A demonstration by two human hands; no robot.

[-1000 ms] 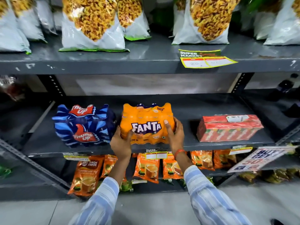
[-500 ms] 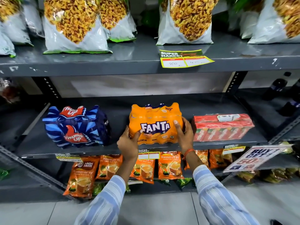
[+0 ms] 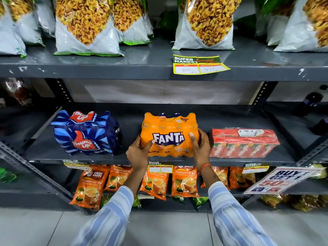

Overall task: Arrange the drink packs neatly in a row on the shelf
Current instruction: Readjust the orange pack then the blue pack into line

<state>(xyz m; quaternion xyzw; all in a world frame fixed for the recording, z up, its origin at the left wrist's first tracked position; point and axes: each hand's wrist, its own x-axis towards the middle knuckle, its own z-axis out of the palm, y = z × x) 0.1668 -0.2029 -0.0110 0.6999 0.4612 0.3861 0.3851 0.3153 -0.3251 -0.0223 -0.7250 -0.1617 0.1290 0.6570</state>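
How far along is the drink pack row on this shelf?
All three packs stand on the middle shelf. In hand: both hands, left hand and right hand, grip the Fanta pack. Left: evening gaps, wider toward the Thums Up pack than the red juice pack.

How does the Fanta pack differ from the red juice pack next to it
The Fanta pack is orange, tall and lumpy with bottle tops; the red juice pack is a low, flat block of cartons. The Fanta pack is gripped at its sides by the left hand and right hand; the red juice pack is untouched. Both are shrink-wrapped and sit on the same shelf.
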